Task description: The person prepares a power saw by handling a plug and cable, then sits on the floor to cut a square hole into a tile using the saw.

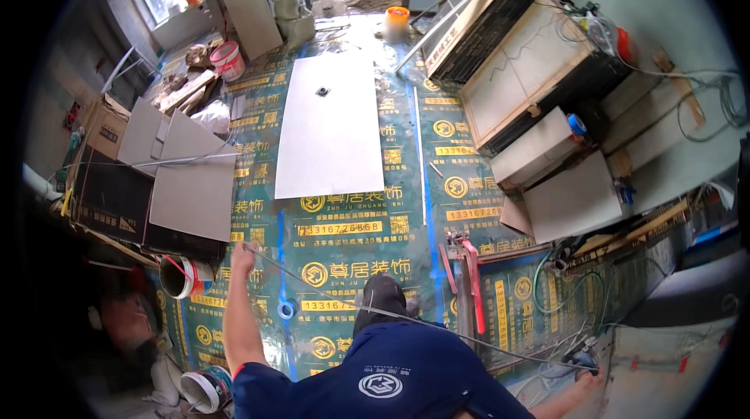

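Note:
A long thin grey strip (336, 299), which looks like the blade of a pulled-out tape measure, runs taut across the front of my body. My left hand (244, 256) is closed on its far end, beside the leaning grey tiles. At the lower right, my right hand (590, 376) is closed round a small dark object (580, 358) at the strip's other end, seemingly the tape measure's case; the fingers partly hide it. A large white tile (332, 130) lies flat ahead of me, with a small dark round piece (322, 92) on it.
Grey tiles (194, 181) lean at the left above a bucket (186, 277). A roll of blue tape (286, 309) and a red-handled tool (473, 278) lie on the green printed floor covering (355, 251). Crated tiles (523, 67) stand at the right; an orange bucket (396, 24) stands far ahead.

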Tool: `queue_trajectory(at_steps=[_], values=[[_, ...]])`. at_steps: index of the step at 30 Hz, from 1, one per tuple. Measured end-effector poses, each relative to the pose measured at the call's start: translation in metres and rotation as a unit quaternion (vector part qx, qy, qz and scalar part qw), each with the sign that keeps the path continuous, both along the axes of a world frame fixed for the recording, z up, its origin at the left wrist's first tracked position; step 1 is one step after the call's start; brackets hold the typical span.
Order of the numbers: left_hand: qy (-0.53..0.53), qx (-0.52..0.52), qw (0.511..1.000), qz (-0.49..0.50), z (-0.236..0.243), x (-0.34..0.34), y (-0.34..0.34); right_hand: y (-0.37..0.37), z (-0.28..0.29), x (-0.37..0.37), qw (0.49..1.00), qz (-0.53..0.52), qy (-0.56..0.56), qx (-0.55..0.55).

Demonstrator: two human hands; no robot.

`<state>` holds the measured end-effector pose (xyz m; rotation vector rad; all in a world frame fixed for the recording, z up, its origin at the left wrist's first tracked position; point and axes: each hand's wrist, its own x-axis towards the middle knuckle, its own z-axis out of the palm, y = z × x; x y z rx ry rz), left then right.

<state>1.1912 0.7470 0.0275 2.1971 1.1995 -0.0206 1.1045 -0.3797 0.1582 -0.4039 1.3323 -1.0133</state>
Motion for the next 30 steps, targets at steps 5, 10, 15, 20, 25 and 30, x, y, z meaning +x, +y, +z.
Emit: queue_trajectory(at_steps=[5,10,15,20,25,30], values=[[-0.386,-0.205,0.894,0.101,0.075,0.118,0.027,0.019,-0.069,0.151,0.987,0.154,-0.036,0.015],[-0.538,-0.211,0.816,-0.010,0.162,0.247,-0.005,0.080,-0.113,0.291,0.985,0.127,-0.060,0.101],[-0.560,-0.338,0.756,-0.024,0.220,0.383,-0.015,0.159,-0.112,0.446,0.980,0.135,-0.026,0.142],[-0.555,-0.411,0.723,0.019,0.239,0.504,0.016,0.229,-0.129,0.559,0.972,0.162,0.028,0.165],[-0.488,-0.595,0.633,0.085,0.195,0.617,0.042,0.277,-0.157,0.702,0.961,0.220,0.037,0.165],[-0.541,-0.674,0.496,0.086,0.151,0.742,0.024,0.325,-0.185,0.890,0.954,0.240,0.024,0.175]])
